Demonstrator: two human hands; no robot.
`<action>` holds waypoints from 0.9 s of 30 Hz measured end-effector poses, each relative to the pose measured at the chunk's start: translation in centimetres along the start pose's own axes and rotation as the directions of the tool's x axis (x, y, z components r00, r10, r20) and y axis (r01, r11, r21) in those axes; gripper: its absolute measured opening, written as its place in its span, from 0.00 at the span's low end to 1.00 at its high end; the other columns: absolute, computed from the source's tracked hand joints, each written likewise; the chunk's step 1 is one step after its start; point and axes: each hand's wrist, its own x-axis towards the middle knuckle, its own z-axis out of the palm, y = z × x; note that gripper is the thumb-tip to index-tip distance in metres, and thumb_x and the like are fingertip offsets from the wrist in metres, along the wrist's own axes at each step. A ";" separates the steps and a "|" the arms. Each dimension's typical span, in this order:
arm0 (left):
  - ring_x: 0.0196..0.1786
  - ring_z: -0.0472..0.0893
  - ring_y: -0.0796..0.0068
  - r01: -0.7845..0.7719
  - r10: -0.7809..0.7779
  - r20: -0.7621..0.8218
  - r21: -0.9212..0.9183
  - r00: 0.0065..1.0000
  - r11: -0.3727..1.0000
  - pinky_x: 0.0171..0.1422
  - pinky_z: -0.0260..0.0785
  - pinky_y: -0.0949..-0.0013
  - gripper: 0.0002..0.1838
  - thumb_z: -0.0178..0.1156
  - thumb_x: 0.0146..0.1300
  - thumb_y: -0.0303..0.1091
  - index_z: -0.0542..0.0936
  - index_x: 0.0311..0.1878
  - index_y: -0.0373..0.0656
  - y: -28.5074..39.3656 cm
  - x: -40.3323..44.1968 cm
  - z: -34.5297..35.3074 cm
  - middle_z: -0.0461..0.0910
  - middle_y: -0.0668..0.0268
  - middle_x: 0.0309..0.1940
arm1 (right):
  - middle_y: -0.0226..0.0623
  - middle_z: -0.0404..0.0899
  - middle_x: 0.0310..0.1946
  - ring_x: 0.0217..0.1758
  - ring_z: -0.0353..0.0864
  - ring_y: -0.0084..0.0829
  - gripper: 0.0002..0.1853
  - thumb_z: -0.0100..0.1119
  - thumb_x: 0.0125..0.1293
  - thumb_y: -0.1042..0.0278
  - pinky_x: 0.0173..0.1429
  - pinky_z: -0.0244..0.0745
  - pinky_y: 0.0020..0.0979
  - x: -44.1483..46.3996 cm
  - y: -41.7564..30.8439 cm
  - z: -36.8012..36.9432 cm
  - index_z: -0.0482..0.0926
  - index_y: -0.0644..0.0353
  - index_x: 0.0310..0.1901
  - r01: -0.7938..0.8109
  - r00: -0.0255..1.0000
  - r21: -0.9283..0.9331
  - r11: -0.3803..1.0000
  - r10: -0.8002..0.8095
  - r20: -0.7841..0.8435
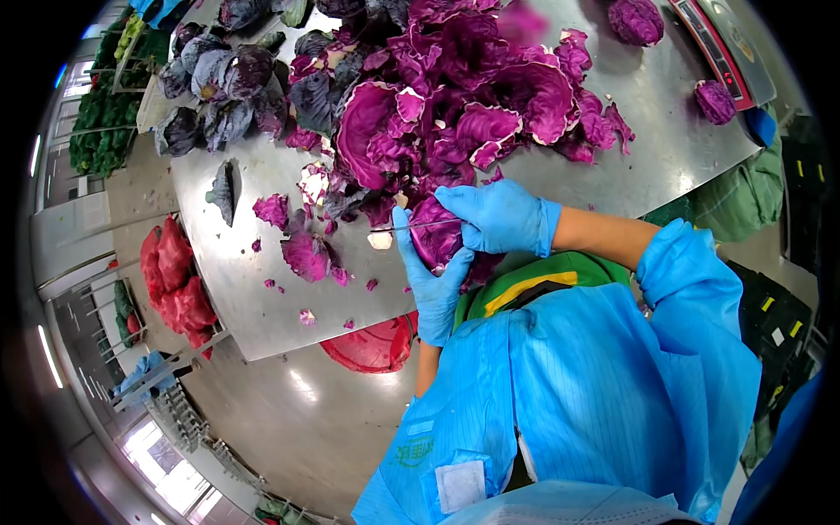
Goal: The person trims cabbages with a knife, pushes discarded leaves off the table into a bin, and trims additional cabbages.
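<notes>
My left hand [435, 293], in a blue glove, cups a trimmed red cabbage [437, 245] from below and the side, close to the table's near edge. In my right hand [507, 219], also gloved in blue, is a knife [424, 226]; its thin blade lies across the top of the cabbage. The handle is hidden inside the closed fingers. A pale piece of cut stem [380, 240] lies just left of the blade. Beyond both hands spreads a big heap of loose purple cabbage leaves [464, 96].
Dark untrimmed cabbages [232, 74] pile up at the table's far left. Two trimmed heads, one a larger cabbage [636, 22], sit at right near a red-edged scale [722, 52]. Leaf scraps dot the metal table [674, 131]. Red sacks [175, 276] stand beyond its left edge.
</notes>
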 end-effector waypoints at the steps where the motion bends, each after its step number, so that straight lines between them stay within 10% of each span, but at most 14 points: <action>1: 0.73 0.62 0.64 -0.026 0.026 0.009 0.053 1.000 0.998 0.76 0.57 0.60 0.58 0.75 0.50 0.27 0.47 0.79 0.42 -0.3 0.0 -0.1 0.54 0.56 0.75 | 0.51 0.81 0.52 0.37 0.85 0.47 0.29 0.57 0.56 0.67 0.36 0.82 0.43 -0.2 -0.4 -0.1 0.72 0.64 0.62 -0.013 1.000 -0.021 1.000 0.013 -0.018; 6: 0.75 0.60 0.62 -0.121 0.117 0.033 0.165 0.993 0.979 0.78 0.54 0.60 0.58 0.78 0.49 0.36 0.50 0.78 0.40 -0.4 -0.5 -1.2 0.55 0.57 0.76 | 0.47 0.82 0.38 0.35 0.84 0.46 0.21 0.59 0.56 0.65 0.36 0.79 0.47 -0.7 1.9 0.9 0.78 0.58 0.53 -0.067 0.982 0.033 0.997 0.072 -0.173; 7: 0.75 0.60 0.61 -0.134 0.129 0.046 0.148 0.991 0.980 0.78 0.53 0.60 0.58 0.78 0.49 0.37 0.51 0.78 0.40 -0.3 -0.9 -1.8 0.56 0.58 0.75 | 0.48 0.83 0.38 0.37 0.84 0.47 0.16 0.57 0.57 0.68 0.41 0.79 0.45 -0.3 3.3 -2.2 0.80 0.54 0.49 -0.384 0.923 -0.002 0.923 0.384 -0.013; 9: 0.77 0.58 0.62 -0.148 0.146 0.023 0.111 0.989 0.983 0.80 0.48 0.60 0.54 0.74 0.50 0.38 0.54 0.78 0.41 -0.7 -1.5 -2.8 0.55 0.58 0.77 | 0.48 0.83 0.40 0.41 0.84 0.47 0.19 0.56 0.58 0.70 0.47 0.80 0.43 -2.4 5.8 -4.0 0.80 0.53 0.52 -0.450 0.891 0.107 0.886 0.454 -0.006; 11: 0.76 0.59 0.63 -0.094 0.100 -0.052 0.096 0.994 0.991 0.80 0.51 0.60 0.52 0.72 0.49 0.33 0.56 0.78 0.41 -0.2 -1.4 -3.3 0.55 0.60 0.77 | 0.43 0.80 0.57 0.55 0.82 0.42 0.28 0.56 0.59 0.75 0.53 0.80 0.38 -3.0 6.4 -4.6 0.75 0.48 0.64 -0.186 0.964 0.119 0.975 0.205 -0.171; 13: 0.75 0.62 0.65 -0.068 0.067 -0.078 -0.010 0.995 0.998 0.79 0.54 0.60 0.48 0.69 0.49 0.27 0.60 0.76 0.40 -0.1 -0.6 -3.3 0.59 0.61 0.76 | 0.43 0.67 0.70 0.62 0.78 0.39 0.35 0.57 0.58 0.78 0.55 0.80 0.34 -1.8 4.3 -6.7 0.70 0.45 0.69 -0.257 0.945 -0.319 0.912 0.168 -0.281; 15: 0.74 0.63 0.65 -0.018 0.015 -0.081 -0.036 0.997 0.999 0.79 0.55 0.60 0.47 0.68 0.49 0.26 0.61 0.75 0.39 0.9 -0.3 -3.1 0.60 0.61 0.75 | 0.42 0.73 0.65 0.57 0.81 0.39 0.33 0.59 0.58 0.76 0.53 0.81 0.33 -1.3 3.1 -7.1 0.72 0.46 0.68 -0.269 0.949 -0.370 0.889 0.180 -0.257; 19: 0.67 0.70 0.70 0.085 -0.084 0.023 -0.044 0.996 0.995 0.72 0.65 0.65 0.48 0.72 0.50 0.23 0.60 0.75 0.39 0.9 1.0 -3.8 0.66 0.61 0.70 | 0.38 0.81 0.46 0.45 0.83 0.37 0.21 0.69 0.61 0.64 0.46 0.81 0.31 -0.5 0.4 -4.0 0.81 0.52 0.56 0.043 0.994 0.449 0.892 0.007 -0.107; 27: 0.68 0.70 0.69 -0.028 0.024 0.131 0.035 0.991 0.999 0.73 0.63 0.63 0.47 0.71 0.52 0.22 0.60 0.76 0.41 1.1 1.7 -3.8 0.68 0.60 0.70 | 0.40 0.75 0.37 0.40 0.80 0.41 0.20 0.70 0.56 0.54 0.43 0.76 0.38 3.1 0.8 -1.9 0.80 0.56 0.46 0.099 0.990 0.330 0.939 -0.127 0.066</action>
